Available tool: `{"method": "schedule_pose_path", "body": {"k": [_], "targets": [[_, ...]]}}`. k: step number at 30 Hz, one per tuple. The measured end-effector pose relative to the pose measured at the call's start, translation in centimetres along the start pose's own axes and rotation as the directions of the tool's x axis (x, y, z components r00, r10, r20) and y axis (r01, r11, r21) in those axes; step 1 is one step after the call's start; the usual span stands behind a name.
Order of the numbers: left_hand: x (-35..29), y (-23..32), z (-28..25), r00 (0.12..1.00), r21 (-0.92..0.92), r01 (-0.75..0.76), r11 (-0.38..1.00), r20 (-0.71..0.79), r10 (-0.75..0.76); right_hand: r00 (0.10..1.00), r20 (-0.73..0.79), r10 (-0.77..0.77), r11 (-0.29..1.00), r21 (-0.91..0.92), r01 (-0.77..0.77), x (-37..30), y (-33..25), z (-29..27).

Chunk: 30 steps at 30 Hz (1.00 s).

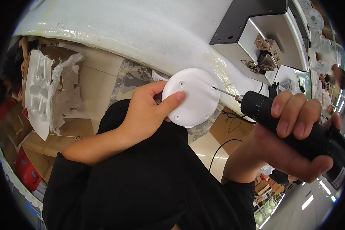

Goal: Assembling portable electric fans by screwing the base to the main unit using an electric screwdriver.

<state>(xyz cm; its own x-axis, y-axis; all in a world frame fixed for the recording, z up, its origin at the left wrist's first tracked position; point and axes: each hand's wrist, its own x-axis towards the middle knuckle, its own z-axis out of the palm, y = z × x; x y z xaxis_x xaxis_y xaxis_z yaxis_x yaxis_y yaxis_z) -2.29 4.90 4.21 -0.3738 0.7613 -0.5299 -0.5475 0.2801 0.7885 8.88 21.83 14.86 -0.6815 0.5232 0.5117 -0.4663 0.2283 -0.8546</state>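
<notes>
My left hand [151,105] grips a round white plastic disc [193,101] by its left side, thumb lying on the face and fingers behind it. Several small screw holes sit near the disc's rim. In my right hand [295,126] is a black electric screwdriver [262,109], held nearly level and pointing left. Its thin metal bit meets the disc at the upper right hole; whether a screw sits there is too small to tell. The disc is held up over my lap, just off the table's front edge.
A white-covered table [142,27] with a taped edge stretches across the far side. A metal bracket machine [264,42] stands on it at right. To the left are a torn box [61,88] with white parts, an open carton [65,142] and a red object [27,170]. A black cable hangs below the disc.
</notes>
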Motion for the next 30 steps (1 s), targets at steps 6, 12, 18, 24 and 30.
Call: {"method": "schedule_pose_path", "body": {"k": [6,12,18,24,30], "targets": [[-0.1,0.4,-0.1,0.999,0.061,0.002,0.998,0.032,-0.004,0.999,0.037,0.023,1.0,-0.02,-0.022,0.0,0.5,0.3],[0.0,-1.0,-0.6,0.997,-0.038,-0.062,0.997,0.048,0.064,0.988,0.145,0.051,0.997,-0.065,-0.042,-0.1,1.3,0.9],[-1.4,-3.2,-0.4,0.982,0.027,-0.027,0.999,0.19,0.021,0.997,0.075,0.034,0.997,-0.07,-0.029,-0.8,1.7,1.2],[-1.1,-3.1,-0.7,0.982,0.03,-0.088,0.996,0.172,0.082,0.991,0.136,0.002,0.993,-0.116,0.014,-0.7,2.3,1.5],[-2.1,-2.0,0.0,0.988,-0.077,-0.041,0.996,0.143,0.052,0.992,0.105,-0.067,0.98,-0.178,0.085,-0.4,-0.3,1.6]]}}
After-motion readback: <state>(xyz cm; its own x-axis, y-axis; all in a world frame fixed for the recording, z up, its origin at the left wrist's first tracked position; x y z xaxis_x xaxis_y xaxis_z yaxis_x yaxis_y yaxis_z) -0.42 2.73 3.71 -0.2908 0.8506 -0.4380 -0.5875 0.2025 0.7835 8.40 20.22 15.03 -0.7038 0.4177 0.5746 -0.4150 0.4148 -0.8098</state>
